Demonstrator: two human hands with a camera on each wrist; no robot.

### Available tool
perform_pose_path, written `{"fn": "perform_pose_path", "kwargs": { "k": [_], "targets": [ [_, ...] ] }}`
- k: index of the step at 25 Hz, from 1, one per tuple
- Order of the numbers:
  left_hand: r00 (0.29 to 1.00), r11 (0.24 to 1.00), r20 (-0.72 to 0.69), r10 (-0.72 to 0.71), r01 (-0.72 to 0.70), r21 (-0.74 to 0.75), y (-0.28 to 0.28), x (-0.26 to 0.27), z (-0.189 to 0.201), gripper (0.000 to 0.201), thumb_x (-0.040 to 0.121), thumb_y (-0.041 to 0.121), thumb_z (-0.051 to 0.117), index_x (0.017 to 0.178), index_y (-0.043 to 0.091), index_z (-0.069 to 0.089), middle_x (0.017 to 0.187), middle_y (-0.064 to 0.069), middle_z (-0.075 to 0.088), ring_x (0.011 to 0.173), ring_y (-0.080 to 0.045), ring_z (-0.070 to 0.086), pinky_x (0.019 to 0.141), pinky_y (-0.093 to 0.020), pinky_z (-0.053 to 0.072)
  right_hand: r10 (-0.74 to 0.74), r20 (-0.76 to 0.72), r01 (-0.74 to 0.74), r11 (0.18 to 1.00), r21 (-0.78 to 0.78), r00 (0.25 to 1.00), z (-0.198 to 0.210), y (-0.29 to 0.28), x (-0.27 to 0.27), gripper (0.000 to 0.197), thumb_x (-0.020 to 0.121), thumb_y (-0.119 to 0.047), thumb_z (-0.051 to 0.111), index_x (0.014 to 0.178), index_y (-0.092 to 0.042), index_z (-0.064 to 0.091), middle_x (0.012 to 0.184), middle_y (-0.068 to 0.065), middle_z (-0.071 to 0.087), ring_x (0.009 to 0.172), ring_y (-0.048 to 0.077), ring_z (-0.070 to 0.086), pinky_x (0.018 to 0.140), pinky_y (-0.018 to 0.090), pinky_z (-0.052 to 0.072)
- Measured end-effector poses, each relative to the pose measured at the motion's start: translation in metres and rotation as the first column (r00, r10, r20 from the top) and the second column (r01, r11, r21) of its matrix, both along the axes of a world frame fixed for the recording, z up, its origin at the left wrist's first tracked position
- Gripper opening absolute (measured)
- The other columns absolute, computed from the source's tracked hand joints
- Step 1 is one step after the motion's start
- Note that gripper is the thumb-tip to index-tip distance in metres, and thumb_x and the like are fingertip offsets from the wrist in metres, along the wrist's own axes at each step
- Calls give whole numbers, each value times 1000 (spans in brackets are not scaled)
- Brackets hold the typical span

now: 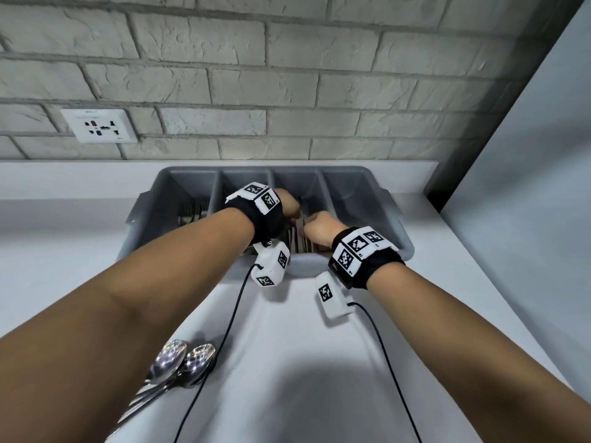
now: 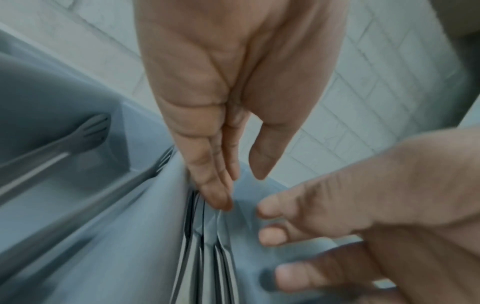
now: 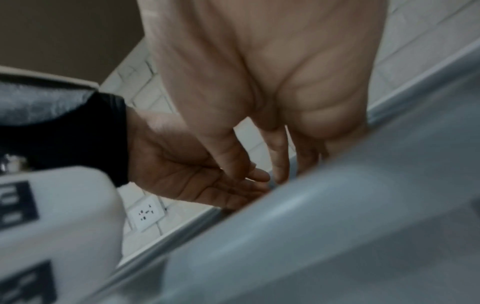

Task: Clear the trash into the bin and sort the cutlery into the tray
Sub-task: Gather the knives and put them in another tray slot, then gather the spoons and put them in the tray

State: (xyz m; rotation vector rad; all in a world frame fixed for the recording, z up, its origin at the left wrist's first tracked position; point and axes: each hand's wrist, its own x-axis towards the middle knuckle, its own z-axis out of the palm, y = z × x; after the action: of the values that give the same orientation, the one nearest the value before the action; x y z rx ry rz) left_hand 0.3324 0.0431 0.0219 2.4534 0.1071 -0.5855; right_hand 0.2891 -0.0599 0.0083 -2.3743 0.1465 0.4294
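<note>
A grey four-compartment cutlery tray (image 1: 351, 170) stands against the brick wall. Both hands hover over its third compartment, where several knives (image 1: 299, 239) lie. My left hand (image 1: 289, 204) points straight fingers down, the fingertips touching the knives (image 2: 207, 257), thumb apart, nothing pinched. My right hand (image 1: 319, 227) reaches in beside it with loosely straight fingers (image 2: 270, 236) and holds nothing. Forks (image 1: 192, 209) lie in the leftmost compartment; another fork (image 2: 91, 133) shows in the left wrist view. Several spoons (image 1: 182, 362) lie on the counter, partly under my left forearm.
The white counter (image 1: 447, 282) ends at a grey side panel (image 1: 527, 155) on the right. A wall socket (image 1: 99, 125) sits at the left above the counter. Black cables (image 1: 236, 302) hang from both wrist cameras. No bin or trash is in view.
</note>
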Motion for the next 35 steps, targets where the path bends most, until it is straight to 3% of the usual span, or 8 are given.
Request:
{"fn": "perform_pose_path", "kwargs": {
  "k": [8,13,17,19,25,30,33,35],
  "targets": [
    [972,900,31,232,-203,-386,74,-117,23,10,88,11,52,87,10,62,77,-6,57,67,-17,54,49,-22,46,132,504,-211,972,102,854,2,37,-103,26,83,-6,54,108,-10,60,97,6,59,81,16,51,79,24,43],
    [992,985,-41,118,-111,129,142,-194,-8,19,88,22,54,103,13,61,98,-5,56,87,-20,53,57,-21,39,447,174,-448,893,-40,877,-31,73,-147,26,86,-13,56,112,-11,59,100,3,57,81,18,52,76,26,41],
    [978,894,-205,-29,117,433,183,-231,-45,36,93,19,43,120,4,60,118,-10,62,101,-23,55,79,-27,49,422,-48,-424,895,-135,905,-57,106,-164,41,86,-24,57,124,-9,50,111,5,53,103,24,55,85,26,41],
    [959,832,-268,-95,224,508,191,-245,-59,34,86,25,51,109,6,65,101,-8,64,93,-24,58,85,-30,49,388,-94,-398,905,-152,917,-65,119,-168,39,85,-27,57,119,-6,54,117,9,58,106,29,59,88,35,49],
    [985,887,-157,-68,132,443,194,-254,-79,29,62,25,52,81,13,71,68,-2,65,76,-27,67,80,-35,57,317,-126,-340,906,-252,940,-74,144,-172,13,82,-9,58,70,-8,53,72,7,59,75,27,59,54,23,42],
    [988,917,-129,-81,125,380,189,-257,-78,23,76,17,55,92,8,69,92,-9,69,89,-28,65,81,-33,52,297,-85,-308,914,-263,951,-74,134,-174,10,80,0,57,86,-7,53,104,18,67,87,26,57,76,32,49],
    [998,952,-55,-25,41,303,187,-253,-77,29,89,15,49,113,4,62,119,-12,63,114,-29,57,94,-34,44,145,-13,-145,988,-60,989,-81,123,-175,17,79,6,49,82,-10,53,92,12,57,86,25,54,69,34,48],
    [998,986,-3,60,-58,155,189,-249,-77,15,89,17,52,98,11,62,113,-10,65,111,-27,57,93,-33,43,54,8,-54,997,62,999,-85,116,-174,24,79,10,44,74,-12,53,89,12,55,85,29,56,63,38,51]
  ]
}}
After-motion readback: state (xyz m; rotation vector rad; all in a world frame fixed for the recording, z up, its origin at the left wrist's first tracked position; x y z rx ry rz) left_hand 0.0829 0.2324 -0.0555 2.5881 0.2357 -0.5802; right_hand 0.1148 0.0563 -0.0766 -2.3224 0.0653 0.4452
